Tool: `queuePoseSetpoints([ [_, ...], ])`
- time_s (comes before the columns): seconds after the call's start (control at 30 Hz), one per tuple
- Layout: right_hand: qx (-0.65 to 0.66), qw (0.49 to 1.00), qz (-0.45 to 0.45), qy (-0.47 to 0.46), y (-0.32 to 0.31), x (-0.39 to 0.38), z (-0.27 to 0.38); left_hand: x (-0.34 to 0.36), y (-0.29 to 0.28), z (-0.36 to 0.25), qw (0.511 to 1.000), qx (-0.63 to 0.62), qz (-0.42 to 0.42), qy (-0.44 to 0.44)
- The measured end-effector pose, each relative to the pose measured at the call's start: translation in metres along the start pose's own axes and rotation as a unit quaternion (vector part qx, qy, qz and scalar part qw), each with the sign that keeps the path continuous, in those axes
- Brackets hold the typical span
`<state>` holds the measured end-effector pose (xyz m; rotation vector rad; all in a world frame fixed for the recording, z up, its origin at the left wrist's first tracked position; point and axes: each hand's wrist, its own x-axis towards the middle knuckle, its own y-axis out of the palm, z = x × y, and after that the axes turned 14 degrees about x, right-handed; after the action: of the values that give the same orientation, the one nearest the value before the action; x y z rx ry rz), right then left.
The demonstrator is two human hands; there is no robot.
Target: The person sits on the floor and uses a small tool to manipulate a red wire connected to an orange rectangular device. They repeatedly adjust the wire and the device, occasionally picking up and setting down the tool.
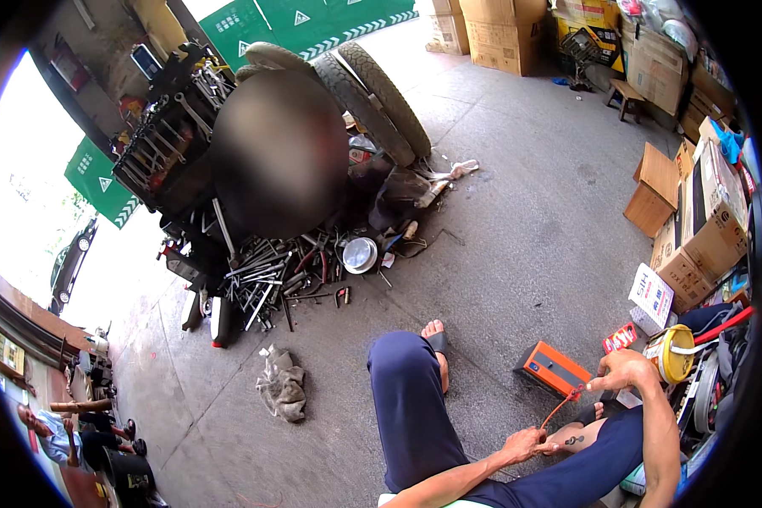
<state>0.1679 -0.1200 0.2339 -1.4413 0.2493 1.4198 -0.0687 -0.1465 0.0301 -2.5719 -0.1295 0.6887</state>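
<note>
A thin orange-red wire [555,412] runs between my two hands, above my bent right leg. My left hand [527,444] is closed around its lower end, with one finger stretched along my shin. My right hand [625,371] is bent over from above, thumb and finger pinching the wire's upper part, where it bunches into a small red tangle [577,393]. Just beyond that tangle an orange box-shaped device [555,369] with a dark grey top panel lies on the floor, close to my right hand. Small dark clips or keys [574,440] show against my right shin.
Wrenches and other metal tools [267,269] lie heaped ahead, beside a tool rack [165,140] and tyres [381,106]. A grey rag [282,383] is on the floor at left. Cardboard boxes [711,224] and a yellow tub [670,352] crowd the right. A person [59,436] sits far left.
</note>
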Motion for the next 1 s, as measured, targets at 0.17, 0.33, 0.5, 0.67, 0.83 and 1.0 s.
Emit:
queuePoseSetpoints([
  [0.17,0.009,0.999,0.038,0.024,-0.001,0.004,-0.006,-0.002,0.002,-0.006,0.999,0.011,0.024,-0.025],
  [0.33,0.014,0.992,0.115,0.044,0.000,0.013,-0.012,-0.003,0.006,0.005,0.999,0.035,0.000,0.000],
  [0.5,0.020,0.991,0.123,0.048,0.006,0.008,-0.016,-0.009,0.005,0.004,0.997,0.072,-0.015,0.033],
  [0.67,0.004,0.992,0.123,0.004,0.005,-0.005,-0.014,-0.008,0.008,0.004,0.994,0.103,-0.004,0.037],
  [0.83,-0.004,0.994,0.106,-0.034,0.006,0.003,-0.016,-0.003,0.007,0.011,0.991,0.128,0.042,0.028],
  [1.0,-0.020,0.996,0.079,-0.037,0.007,-0.004,-0.020,-0.001,0.013,0.017,0.985,0.171,0.012,0.030],
])
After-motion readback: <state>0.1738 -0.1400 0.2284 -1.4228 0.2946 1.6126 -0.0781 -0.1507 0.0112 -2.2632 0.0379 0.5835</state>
